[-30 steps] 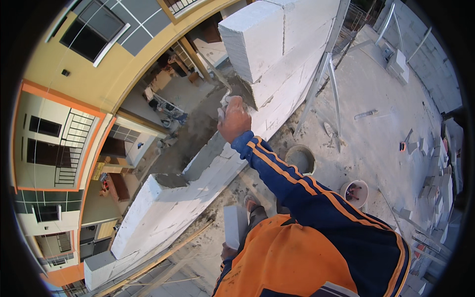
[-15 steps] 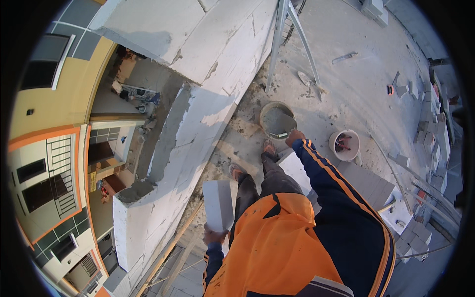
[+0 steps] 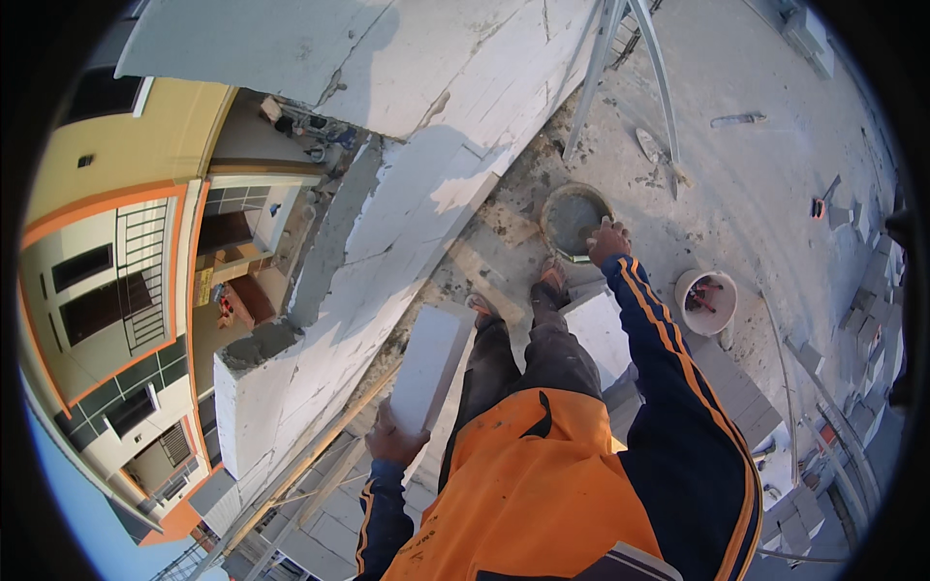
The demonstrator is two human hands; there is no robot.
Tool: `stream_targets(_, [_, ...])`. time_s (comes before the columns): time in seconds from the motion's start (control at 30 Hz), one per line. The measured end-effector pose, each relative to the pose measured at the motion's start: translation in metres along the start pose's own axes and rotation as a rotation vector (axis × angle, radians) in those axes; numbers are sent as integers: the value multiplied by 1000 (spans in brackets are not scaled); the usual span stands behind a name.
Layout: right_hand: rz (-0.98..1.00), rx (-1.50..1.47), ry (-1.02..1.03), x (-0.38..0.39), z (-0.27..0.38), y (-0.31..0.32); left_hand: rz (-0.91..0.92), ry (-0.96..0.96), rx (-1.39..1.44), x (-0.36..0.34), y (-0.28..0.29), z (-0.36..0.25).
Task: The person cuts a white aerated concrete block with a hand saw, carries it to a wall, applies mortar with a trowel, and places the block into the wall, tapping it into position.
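A long pale lightweight building block (image 3: 433,360) is gripped at its near end by my left hand (image 3: 395,441), out beside my left leg. My right hand (image 3: 608,242) is at the right rim of a round bucket (image 3: 549,239) with wet grey mortar inside. Its fingers are curled, but what they hold, if anything, I cannot make out. The bucket stands on the floor just beyond my feet.
Along my left runs a white block wall (image 3: 387,252) with mortar on its stepped top; buildings lie below beyond it. A white bucket (image 3: 684,290) with red-handled tools stands right. Metal legs (image 3: 659,73), a trowel (image 3: 649,145) and stacked blocks (image 3: 731,382) are around.
The view has shifted, so the scene sits further right. My left hand has raised and tilted the block. My right hand has moved up along the bucket's rim, its fingers now less tightly closed.
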State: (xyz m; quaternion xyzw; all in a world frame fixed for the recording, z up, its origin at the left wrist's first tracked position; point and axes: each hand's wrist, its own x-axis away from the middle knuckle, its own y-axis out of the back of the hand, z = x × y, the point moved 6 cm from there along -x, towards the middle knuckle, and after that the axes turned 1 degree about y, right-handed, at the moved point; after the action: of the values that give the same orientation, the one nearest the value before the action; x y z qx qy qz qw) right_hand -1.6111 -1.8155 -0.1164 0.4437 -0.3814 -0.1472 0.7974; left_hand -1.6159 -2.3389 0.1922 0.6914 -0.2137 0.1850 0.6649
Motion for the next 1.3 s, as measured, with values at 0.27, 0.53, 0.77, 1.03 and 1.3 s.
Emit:
stream_targets(0.27, [13, -68, 1365, 231, 292, 208, 63, -145, -53, -1, 93, -69])
stream_targets(0.53, [58, 397, 1516, 246, 403, 311, -272, -389, -25, -19, 221, -110])
stream_targets(0.77, [-331, 447, 1516, 257, 482, 399, -477, -652, 73, -42, 344, -104])
stream_targets(1.03, [-359, 391, 1502, 252, 515, 411, -319, -626, 45, -72, 393, -96])
stream_targets(1.3, [-173, 315, 1517, 221, 531, 370, -271, -685, -10, -91, 390, -82])
